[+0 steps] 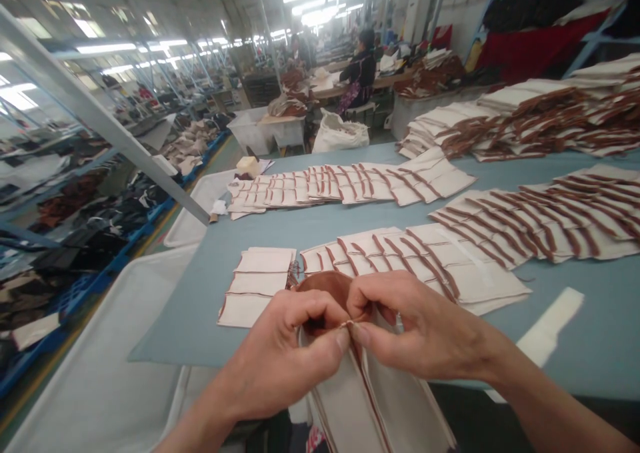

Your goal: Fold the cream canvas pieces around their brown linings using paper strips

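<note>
A sewn cream piece with brown seams and a brown inner side (345, 400) is pinched between my two hands near the table's front edge. My left hand (300, 346) grips it with thumb and forefinger at the top of a seam. Right beside it, the thumb and forefinger of my right hand (415, 326) close on the same seam end. The fingertips of both hands almost meet there. Below them the piece hangs down past the table edge. Just beyond my left hand lies a small stack of cream panels (257, 286) with brown seams.
Overlapping rows of similar pieces (370, 256) cover parts of the blue-grey table (190, 306), with higher piles at the back right. A pale strip (553, 326) lies on the right. White bins (115, 346) and a slanting metal post (110, 113) stand left. A person (361, 70) sits farther back.
</note>
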{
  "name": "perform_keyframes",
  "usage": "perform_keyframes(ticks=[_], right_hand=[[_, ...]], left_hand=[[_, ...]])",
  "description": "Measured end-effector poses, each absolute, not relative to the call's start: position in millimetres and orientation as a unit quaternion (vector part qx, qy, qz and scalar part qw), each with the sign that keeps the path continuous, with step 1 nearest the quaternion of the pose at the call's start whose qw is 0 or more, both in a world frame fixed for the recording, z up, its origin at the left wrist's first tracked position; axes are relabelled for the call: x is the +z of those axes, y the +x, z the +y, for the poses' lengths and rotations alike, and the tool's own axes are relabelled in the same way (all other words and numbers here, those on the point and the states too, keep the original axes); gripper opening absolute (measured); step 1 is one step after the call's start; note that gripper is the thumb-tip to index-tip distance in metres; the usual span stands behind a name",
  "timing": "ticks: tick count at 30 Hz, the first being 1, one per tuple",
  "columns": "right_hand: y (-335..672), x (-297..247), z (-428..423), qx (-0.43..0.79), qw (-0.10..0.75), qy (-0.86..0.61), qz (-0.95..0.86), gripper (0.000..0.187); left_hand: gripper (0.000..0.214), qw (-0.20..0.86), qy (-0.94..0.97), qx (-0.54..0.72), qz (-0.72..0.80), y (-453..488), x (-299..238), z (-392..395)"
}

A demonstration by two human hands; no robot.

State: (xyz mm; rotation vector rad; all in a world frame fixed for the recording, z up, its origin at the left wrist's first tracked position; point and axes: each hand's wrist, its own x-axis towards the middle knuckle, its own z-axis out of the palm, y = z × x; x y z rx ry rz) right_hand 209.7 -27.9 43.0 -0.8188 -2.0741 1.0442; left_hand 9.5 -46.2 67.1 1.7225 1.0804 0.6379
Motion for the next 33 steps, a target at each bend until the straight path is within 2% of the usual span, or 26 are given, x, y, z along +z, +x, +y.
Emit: perform_keyframes(ticks=[7, 14, 19, 23, 25, 29, 33], right_hand=[[206, 36, -29, 0.448, 0.31, -0.32, -0.775, 0.017], [207, 34, -32, 0.414, 0.303, -0.328, -0.793, 0.012], [209, 41, -39, 0.368, 0.298, -0.347, -0.81, 0.01], [208, 42, -39, 0.338, 0.257, -0.368, -0.827, 0.013], [208, 40, -38, 0.336, 0.262, -0.374, -0.824, 0.013], [209, 30, -35, 0.392, 0.303, -0.371, -0.785, 0.01], [205, 15, -35, 0.514, 0.321, -0.349, -0.714, 0.01]], left_hand=[[0.013, 0.543, 0.662, 0.305, 0.417, 9, 62, -50], [0.014, 0.5, 0.704, 0.253, 0.437, 3, 63, -47], [0.017, 0.379, 0.784, 0.251, 0.422, 2, 67, -49], [0.019, 0.237, 0.852, 0.269, 0.382, 6, 61, -57], [0.018, 0.159, 0.88, 0.266, 0.36, 5, 55, -60], [0.015, 0.005, 0.912, 0.259, 0.319, 0, 41, -61], [0.02, -0.049, 0.924, 0.251, 0.284, -5, 37, -62]])
